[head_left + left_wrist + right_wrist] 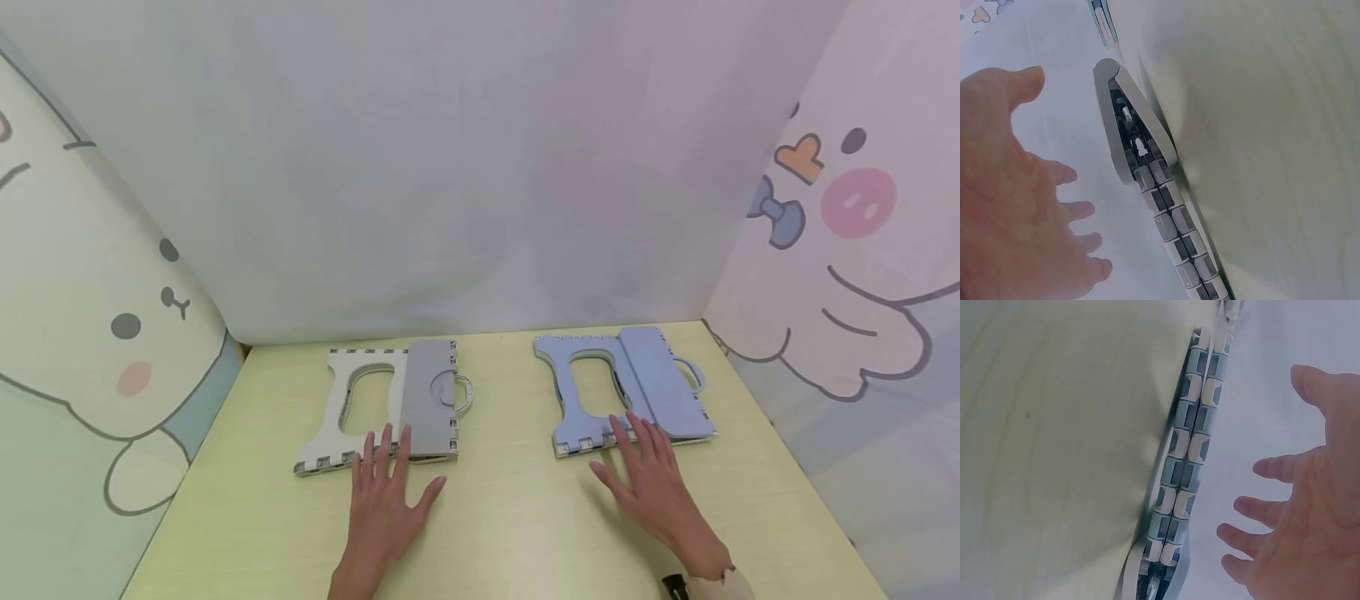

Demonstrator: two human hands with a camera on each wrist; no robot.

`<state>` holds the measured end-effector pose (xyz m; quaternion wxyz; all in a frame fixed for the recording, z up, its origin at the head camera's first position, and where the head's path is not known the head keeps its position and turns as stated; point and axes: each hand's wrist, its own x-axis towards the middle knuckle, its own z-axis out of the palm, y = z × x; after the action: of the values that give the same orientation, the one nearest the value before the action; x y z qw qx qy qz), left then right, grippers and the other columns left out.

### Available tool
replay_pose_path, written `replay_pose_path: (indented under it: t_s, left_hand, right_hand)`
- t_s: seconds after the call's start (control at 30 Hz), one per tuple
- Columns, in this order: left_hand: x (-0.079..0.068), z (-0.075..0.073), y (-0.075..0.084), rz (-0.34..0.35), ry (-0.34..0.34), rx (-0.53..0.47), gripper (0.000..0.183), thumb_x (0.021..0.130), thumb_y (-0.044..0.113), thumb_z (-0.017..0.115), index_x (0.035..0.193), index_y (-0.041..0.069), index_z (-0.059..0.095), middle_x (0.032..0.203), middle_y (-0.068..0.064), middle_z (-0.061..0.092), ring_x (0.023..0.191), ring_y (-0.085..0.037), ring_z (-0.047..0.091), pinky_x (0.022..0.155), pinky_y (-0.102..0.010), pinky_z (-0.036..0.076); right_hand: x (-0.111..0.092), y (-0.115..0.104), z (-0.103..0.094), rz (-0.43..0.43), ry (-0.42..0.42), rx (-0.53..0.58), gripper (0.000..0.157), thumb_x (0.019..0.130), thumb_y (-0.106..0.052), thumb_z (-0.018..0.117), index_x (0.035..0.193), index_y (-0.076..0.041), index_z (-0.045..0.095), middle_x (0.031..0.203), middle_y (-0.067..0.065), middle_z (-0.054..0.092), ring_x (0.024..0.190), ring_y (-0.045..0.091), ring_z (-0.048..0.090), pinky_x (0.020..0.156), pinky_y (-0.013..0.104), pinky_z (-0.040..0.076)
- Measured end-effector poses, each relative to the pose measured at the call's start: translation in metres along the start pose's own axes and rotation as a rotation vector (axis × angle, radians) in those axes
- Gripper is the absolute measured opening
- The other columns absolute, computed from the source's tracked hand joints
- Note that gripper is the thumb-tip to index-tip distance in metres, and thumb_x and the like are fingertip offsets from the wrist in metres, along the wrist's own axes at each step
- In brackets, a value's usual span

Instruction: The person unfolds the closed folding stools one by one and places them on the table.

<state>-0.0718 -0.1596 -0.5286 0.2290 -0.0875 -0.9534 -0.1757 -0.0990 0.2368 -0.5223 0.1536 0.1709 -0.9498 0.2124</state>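
Observation:
Two folded step stools lie flat on the table, side by side. The left one is a grey and white step stool [429, 425] with a small loop handle on its right side. To its right is a blue step stool [663, 387], also with a loop handle. My left hand [382, 508], fingers straight and spread, is at the near edge of the grey stool, its fingertips overlapping that edge. Over the near edge of the blue stool my right hand [652, 487] hovers, fingers spread. The wrist views show both palms holding nothing, beside the stools' hinged edges [1179, 244] [1185, 444].
A pale wood-grain table [510, 517] carries both stools. Behind it hangs a plain white curtain [480, 167], with cartoon-printed cloth [832, 275] on both sides. A small black object [675, 586] shows by the right sleeve.

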Motion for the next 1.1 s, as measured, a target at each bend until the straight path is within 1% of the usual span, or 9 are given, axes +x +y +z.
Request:
replay_pose_path:
  t_s: [0.13, 0.27, 0.37, 0.57, 0.7, 0.83, 0.93, 1.1]
  left_hand:
    - [0.003, 0.0, 0.003, -0.003, 0.005, -0.008, 0.088, 0.096, 0.066, 0.056, 0.157, 0.004, 0.04, 0.157, -0.027, 0.037, 0.143, -0.053, 0.03, 0.111, -0.072, 0.027]
    - [0.007, 0.001, 0.005, -0.005, -0.002, -0.018, 0.088, 0.096, 0.064, 0.059, 0.157, 0.004, 0.039, 0.156, -0.028, 0.039, 0.142, -0.053, 0.033, 0.112, -0.069, 0.029]
    - [0.011, 0.003, 0.006, 0.0, 0.004, -0.035, 0.088, 0.095, 0.062, 0.061, 0.157, 0.004, 0.038, 0.155, -0.028, 0.041, 0.14, -0.054, 0.035, 0.113, -0.066, 0.03]
    - [0.017, 0.005, 0.011, 0.006, 0.027, -0.066, 0.089, 0.088, 0.052, 0.074, 0.156, 0.004, 0.041, 0.152, -0.028, 0.045, 0.136, -0.053, 0.043, 0.11, -0.066, 0.036]
    - [0.021, 0.007, 0.013, 0.027, 0.074, -0.101, 0.089, 0.085, 0.048, 0.077, 0.154, 0.003, 0.044, 0.148, -0.029, 0.048, 0.131, -0.052, 0.048, 0.108, -0.064, 0.039]
    - [0.023, 0.011, 0.014, 0.071, 0.157, -0.136, 0.082, 0.086, 0.048, 0.076, 0.149, 0.001, 0.051, 0.143, -0.029, 0.053, 0.125, -0.051, 0.052, 0.104, -0.063, 0.043]
    - [0.026, 0.013, 0.015, 0.102, 0.209, -0.149, 0.077, 0.087, 0.047, 0.075, 0.145, 0.0, 0.055, 0.139, -0.029, 0.056, 0.122, -0.049, 0.055, 0.099, -0.063, 0.047]
    - [0.03, 0.018, 0.019, 0.116, 0.246, -0.166, 0.07, 0.086, 0.043, 0.076, 0.138, -0.001, 0.061, 0.134, -0.027, 0.06, 0.118, -0.046, 0.058, 0.093, -0.061, 0.051]
  right_hand:
    - [0.002, 0.002, -0.001, -0.005, 0.004, 0.003, 0.067, 0.101, -0.034, 0.065, 0.153, 0.001, 0.042, 0.152, 0.03, 0.039, 0.139, 0.051, 0.033, 0.113, 0.066, 0.023]
    - [0.005, 0.004, -0.002, -0.04, 0.037, 0.004, 0.06, 0.102, -0.027, 0.064, 0.15, 0.003, 0.045, 0.148, 0.031, 0.042, 0.136, 0.051, 0.037, 0.109, 0.066, 0.026]
    - [0.007, 0.006, -0.003, -0.047, 0.043, 0.008, 0.057, 0.103, -0.025, 0.062, 0.149, 0.004, 0.046, 0.147, 0.031, 0.044, 0.134, 0.051, 0.038, 0.107, 0.067, 0.028]
    - [0.01, 0.008, -0.004, -0.03, 0.044, 0.027, 0.054, 0.103, -0.019, 0.062, 0.148, 0.005, 0.046, 0.146, 0.031, 0.046, 0.133, 0.049, 0.041, 0.106, 0.067, 0.032]
    - [0.013, 0.01, -0.004, -0.039, 0.066, 0.023, 0.055, 0.099, -0.014, 0.068, 0.146, 0.007, 0.048, 0.143, 0.032, 0.049, 0.132, 0.049, 0.045, 0.105, 0.068, 0.035]
    - [0.015, 0.012, -0.005, -0.061, 0.102, 0.027, 0.057, 0.094, -0.008, 0.073, 0.143, 0.009, 0.051, 0.139, 0.033, 0.052, 0.128, 0.05, 0.049, 0.102, 0.068, 0.039]
    - [0.018, 0.013, -0.006, -0.097, 0.149, 0.026, 0.055, 0.09, -0.004, 0.075, 0.138, 0.011, 0.054, 0.135, 0.033, 0.055, 0.122, 0.05, 0.053, 0.097, 0.068, 0.043]
    - [0.023, 0.018, -0.007, -0.131, 0.223, 0.021, 0.051, 0.086, 0.0, 0.077, 0.131, 0.013, 0.058, 0.126, 0.033, 0.06, 0.112, 0.05, 0.059, 0.089, 0.064, 0.05]
